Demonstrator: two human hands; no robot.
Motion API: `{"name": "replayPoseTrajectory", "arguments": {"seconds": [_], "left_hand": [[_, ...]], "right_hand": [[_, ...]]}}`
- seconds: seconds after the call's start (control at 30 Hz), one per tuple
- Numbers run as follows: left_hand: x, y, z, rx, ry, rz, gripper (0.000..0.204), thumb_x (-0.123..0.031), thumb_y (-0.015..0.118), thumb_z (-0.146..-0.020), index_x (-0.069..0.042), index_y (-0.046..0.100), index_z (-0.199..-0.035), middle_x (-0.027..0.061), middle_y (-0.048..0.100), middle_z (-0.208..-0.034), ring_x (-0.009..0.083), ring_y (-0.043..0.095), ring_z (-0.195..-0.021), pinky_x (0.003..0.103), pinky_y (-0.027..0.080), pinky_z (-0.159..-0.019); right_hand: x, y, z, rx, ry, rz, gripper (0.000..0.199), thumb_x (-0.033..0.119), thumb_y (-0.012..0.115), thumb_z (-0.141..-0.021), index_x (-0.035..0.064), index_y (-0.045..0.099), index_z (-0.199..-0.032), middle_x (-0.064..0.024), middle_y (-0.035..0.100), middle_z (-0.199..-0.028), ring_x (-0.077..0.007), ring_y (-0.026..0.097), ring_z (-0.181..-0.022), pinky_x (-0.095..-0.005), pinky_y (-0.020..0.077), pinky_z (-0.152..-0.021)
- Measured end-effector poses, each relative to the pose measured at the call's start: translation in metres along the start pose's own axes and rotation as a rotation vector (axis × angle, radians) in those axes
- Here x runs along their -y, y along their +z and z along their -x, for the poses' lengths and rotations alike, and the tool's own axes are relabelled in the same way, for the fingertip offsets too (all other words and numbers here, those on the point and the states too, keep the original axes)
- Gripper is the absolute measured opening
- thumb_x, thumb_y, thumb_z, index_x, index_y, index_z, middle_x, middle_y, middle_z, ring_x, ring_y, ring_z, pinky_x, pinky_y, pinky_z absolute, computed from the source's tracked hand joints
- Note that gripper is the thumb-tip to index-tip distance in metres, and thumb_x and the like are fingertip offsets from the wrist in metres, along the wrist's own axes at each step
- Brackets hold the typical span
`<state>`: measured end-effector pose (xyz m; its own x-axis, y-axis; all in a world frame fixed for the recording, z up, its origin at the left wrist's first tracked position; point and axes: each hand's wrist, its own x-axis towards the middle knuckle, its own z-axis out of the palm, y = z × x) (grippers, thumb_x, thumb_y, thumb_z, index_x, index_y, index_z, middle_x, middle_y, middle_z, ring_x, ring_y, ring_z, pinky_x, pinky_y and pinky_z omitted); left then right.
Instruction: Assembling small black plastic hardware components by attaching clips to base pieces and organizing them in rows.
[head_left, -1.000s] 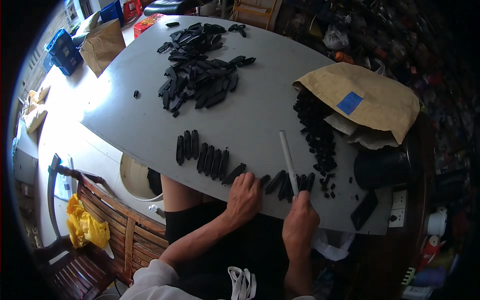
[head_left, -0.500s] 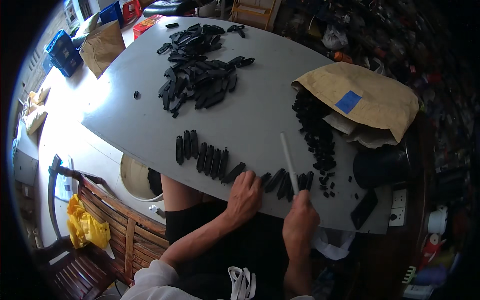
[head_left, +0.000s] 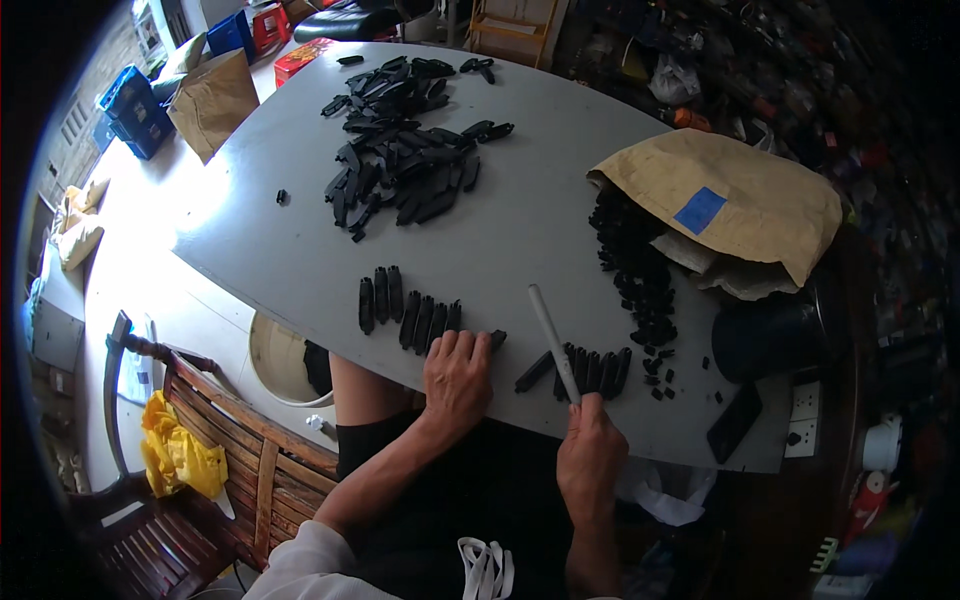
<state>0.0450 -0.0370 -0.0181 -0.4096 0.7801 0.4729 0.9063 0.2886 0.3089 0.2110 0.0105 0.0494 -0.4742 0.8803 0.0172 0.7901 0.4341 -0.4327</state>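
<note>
My right hand (head_left: 592, 448) is closed round the lower end of a slim pale grey rod (head_left: 552, 335), which slants up and left over the table. My left hand (head_left: 458, 380) lies at the near table edge with its fingers bent, just below a row of long black plastic parts (head_left: 422, 322). It covers most of one slanting black plastic part (head_left: 497, 340), whose end sticks out beside the knuckles; the fingertips are hidden. By the rod lies a second row of similar parts (head_left: 605, 372).
A large heap of black parts (head_left: 400, 150) covers the far middle of the grey table (head_left: 530, 220). Small black pieces (head_left: 635, 275) spill from a brown paper bag (head_left: 740, 190) at right. A phone (head_left: 735, 422) lies near the right corner, below a black container (head_left: 765, 335).
My left hand has shifted left from the second row to the slanting part and now covers it. My right hand and rod have moved slightly left and down. The view has shifted a little.
</note>
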Motion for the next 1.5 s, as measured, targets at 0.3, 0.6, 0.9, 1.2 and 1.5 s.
{"name": "replayPoseTrajectory", "arguments": {"seconds": [0.3,0.6,0.9,1.2,1.5], "left_hand": [[-0.005,0.013,0.002,0.016,-0.088,0.208,0.027,-0.013,0.071,-0.075,-0.001,0.058,-0.096,0.0109,0.051,-0.085,0.0303,0.055,-0.079,0.039,0.046,-0.066],[-0.004,0.01,0.012,-0.003,-0.052,0.232,0.019,-0.006,0.063,-0.074,0.0,0.055,-0.09,0.0124,0.048,-0.086,0.0282,0.052,-0.078,0.037,0.043,-0.069],[-0.003,0.011,0.011,-0.038,-0.01,0.278,0.014,-0.002,0.059,-0.072,0.0,0.054,-0.086,0.0128,0.046,-0.082,0.0274,0.051,-0.076,0.037,0.042,-0.068],[-0.005,0.013,0.012,-0.065,0.004,0.28,0.013,-0.002,0.059,-0.073,-0.001,0.054,-0.085,0.0122,0.046,-0.081,0.0273,0.051,-0.076,0.037,0.041,-0.068],[-0.013,0.015,0.01,0.066,-0.038,0.293,0.019,-0.01,0.064,-0.078,0.0,0.056,-0.092,0.0134,0.047,-0.087,0.0277,0.051,-0.08,0.038,0.043,-0.07]], "right_hand": [[0.001,0.004,-0.004,0.085,-0.03,0.05,0.015,0.017,0.049,-0.096,0.0041,0.048,-0.089,-0.017,0.061,-0.076,-0.0365,0.063,-0.071,-0.0446,0.0475,-0.059],[0.023,0.005,-0.011,0.025,-0.057,0.058,0.012,0.015,0.048,-0.096,0.004,0.049,-0.09,-0.0176,0.062,-0.079,-0.0369,0.063,-0.074,-0.0455,0.0486,-0.063],[0.031,0.002,-0.028,0.187,-0.035,0.265,0.008,0.011,0.048,-0.094,0.0039,0.052,-0.093,-0.0198,0.065,-0.083,-0.0355,0.066,-0.08,-0.0432,0.0525,-0.068],[0.022,0.014,-0.023,0.069,-0.048,0.188,0.011,0.013,0.046,-0.096,0.0039,0.051,-0.094,-0.0189,0.065,-0.082,-0.0357,0.066,-0.079,-0.0427,0.052,-0.069],[0.023,-0.012,-0.028,0.001,0.041,0.134,0.011,0.013,0.045,-0.097,0.0036,0.05,-0.093,-0.0184,0.063,-0.079,-0.0349,0.065,-0.075,-0.0444,0.0489,-0.065]]}}
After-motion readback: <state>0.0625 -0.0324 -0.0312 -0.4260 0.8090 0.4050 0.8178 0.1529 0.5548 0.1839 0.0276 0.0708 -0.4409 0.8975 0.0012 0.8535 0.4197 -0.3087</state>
